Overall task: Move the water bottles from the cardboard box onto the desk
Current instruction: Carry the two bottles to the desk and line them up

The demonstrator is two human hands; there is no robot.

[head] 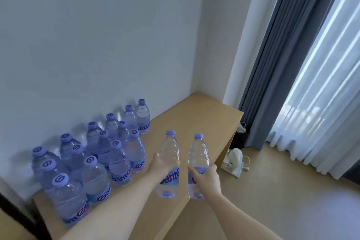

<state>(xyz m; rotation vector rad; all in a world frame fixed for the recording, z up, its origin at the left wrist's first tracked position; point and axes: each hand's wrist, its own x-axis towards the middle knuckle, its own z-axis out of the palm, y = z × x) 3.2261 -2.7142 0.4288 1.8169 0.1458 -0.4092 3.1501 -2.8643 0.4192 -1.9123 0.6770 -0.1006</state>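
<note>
Progress looks decent: a big cluster of clear purple-capped bottles (93,154) already stands on your light wooden desk (194,122), and your left hand (158,167) and right hand (206,177) each have fingers wrapped round another bottle above it, box out of view.

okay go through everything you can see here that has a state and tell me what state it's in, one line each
Left hand: grips a bottle around its middle.
Right hand: grips a second bottle around its middle.
Left bottle: capped, upright, held above the desk.
Right bottle: capped, upright, held near the desk's front edge.
Bottles on the desk: capped, upright, grouped along the wall.
Desk: right part bare.
Curtains: drawn, light coming through.
</note>
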